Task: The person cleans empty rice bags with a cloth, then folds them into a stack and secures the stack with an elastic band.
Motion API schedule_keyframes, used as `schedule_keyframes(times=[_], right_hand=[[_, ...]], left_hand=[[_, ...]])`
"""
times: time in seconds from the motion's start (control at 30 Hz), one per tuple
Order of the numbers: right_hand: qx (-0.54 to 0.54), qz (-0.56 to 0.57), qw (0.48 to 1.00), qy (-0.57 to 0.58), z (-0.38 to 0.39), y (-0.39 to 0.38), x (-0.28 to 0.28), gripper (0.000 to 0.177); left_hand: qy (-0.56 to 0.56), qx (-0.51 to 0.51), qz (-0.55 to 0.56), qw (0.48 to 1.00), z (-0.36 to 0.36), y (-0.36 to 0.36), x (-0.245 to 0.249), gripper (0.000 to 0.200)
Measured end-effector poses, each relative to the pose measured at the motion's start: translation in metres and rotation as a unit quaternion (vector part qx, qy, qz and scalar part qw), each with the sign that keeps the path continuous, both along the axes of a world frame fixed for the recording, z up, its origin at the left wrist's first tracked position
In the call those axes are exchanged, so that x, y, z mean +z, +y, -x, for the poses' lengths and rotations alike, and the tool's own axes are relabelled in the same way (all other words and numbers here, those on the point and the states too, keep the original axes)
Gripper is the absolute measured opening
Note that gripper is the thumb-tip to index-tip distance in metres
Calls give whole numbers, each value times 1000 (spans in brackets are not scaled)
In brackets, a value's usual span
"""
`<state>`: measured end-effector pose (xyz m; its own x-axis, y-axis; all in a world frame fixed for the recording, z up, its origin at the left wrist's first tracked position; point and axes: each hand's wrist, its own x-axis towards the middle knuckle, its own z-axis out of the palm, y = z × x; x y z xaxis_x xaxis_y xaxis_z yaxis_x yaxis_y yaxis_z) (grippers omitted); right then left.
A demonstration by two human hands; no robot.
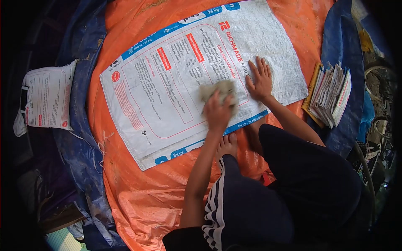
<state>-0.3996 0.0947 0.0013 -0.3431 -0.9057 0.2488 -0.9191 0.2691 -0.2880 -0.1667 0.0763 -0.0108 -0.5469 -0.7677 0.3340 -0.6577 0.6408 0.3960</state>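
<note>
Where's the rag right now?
In the head view, the rag is held under the left hand, against the flat white sack, just left of the spread right hand.

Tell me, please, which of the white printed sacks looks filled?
The sack at the far left, beside the blue tarp: it bulges. The large sack under the left hand and right hand lies flat, and the pile at the right looks folded.

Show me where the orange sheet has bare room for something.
Bare: the orange sheet between the flat sack and left forearm; also between the sack and right-side blue tarp, beyond the folded stack. Crowded: around the left hand with its cloth, right hand and foot.
</note>
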Motion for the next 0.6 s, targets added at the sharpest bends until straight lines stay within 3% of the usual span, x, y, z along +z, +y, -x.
schedule_keyframes(times=[0.13, 0.27, 0.43, 0.6], right_hand=[[3, 1, 1000, 6, 0, 1, -2, 59], [3, -4, 1000, 5, 0, 0, 1, 59], [5, -6, 1000, 1, 0, 0, -1, 59], [3, -6, 1000, 6, 1, 1, -3, 59]], left_hand=[[-6, -24, -49, 999, 64, -51, 7, 43], [-16, 35, -16, 999, 31, -104, 4, 42], [-120, 173, 49, 976, -92, -162, -1, 42], [-251, 316, 90, 911, -244, -190, 23, 43]])
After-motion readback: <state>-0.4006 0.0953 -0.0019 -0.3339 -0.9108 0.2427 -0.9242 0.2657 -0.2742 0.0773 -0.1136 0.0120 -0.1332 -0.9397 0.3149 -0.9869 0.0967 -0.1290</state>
